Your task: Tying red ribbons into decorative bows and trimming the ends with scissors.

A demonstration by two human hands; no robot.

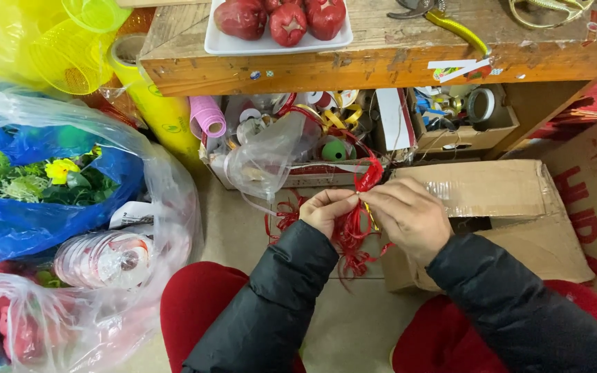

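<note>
Left hand [326,209] and right hand [403,215] together, fingertips clamped on red ribbon [354,231], held up above the lap, curls dangling free. Cardboard box [499,200] just beside; plate of red fruit [278,43] on desk [381,59] overhead.

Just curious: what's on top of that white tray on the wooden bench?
The white tray holds three glossy red fruits, apparently wax apples. The picture's top edge cuts them off, so anything farther back on the tray is unseen.
</note>
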